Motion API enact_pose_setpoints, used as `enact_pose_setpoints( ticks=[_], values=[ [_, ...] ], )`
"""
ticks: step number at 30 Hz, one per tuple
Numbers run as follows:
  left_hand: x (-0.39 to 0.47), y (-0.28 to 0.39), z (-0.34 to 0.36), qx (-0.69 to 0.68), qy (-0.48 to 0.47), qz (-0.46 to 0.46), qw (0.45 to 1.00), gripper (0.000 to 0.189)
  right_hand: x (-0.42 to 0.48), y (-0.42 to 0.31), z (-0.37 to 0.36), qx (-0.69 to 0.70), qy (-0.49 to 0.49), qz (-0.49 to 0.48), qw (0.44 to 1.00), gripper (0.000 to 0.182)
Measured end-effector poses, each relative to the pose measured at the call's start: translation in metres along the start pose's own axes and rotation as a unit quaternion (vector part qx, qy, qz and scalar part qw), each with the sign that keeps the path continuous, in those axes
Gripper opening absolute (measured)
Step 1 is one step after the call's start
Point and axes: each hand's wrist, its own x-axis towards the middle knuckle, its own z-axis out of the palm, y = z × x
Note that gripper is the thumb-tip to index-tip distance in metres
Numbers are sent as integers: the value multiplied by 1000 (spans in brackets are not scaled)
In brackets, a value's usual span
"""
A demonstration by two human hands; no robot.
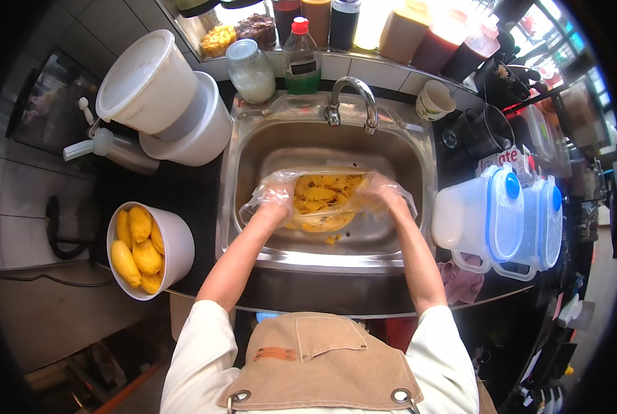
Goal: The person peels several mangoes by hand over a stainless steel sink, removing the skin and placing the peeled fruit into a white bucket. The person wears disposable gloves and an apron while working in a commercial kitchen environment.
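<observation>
A clear plastic bag (pixel 313 225) spreads wide inside the stainless steel sink (pixel 381 243), with yellow fruit peels (pixel 321 195) heaped in it. On its left side my left hand (pixel 276 192) grips the bag's edge, and clear plastic lies over the fingers. My right hand (pixel 381 190) has hold of the opposite edge, partly hidden by plastic and slightly blurred. A few scraps of yellow peel (pixel 333 239) lie on the sink floor just below the bag. Behind the hands, the chrome faucet (pixel 357 98) arches over the basin.
At left, a white bucket (pixel 179 248) holds several peeled yellow fruits (pixel 140 253), probably mangoes. Stacked white tubs (pixel 184 114) and a metal cream whipper (pixel 127 150) stand behind it. Lidded plastic containers (pixel 474 217) and a cloth (pixel 463 282) sit right. A green-liquid bottle (pixel 301 67) stands behind the sink.
</observation>
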Motion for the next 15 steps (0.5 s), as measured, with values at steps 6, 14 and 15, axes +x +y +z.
enact_pose_setpoints(
  ticks=[6,14,15],
  values=[
    [-26,16,-57,-51,-23,101,993,50,-34,0,-34,163,-73,-48,983,60],
    [-73,36,-98,-428,43,183,884,55,-90,-20,-5,574,-78,-117,807,54],
    [-83,34,-108,-418,67,173,889,53,-100,-25,-4,580,-71,-153,797,53]
  ],
)
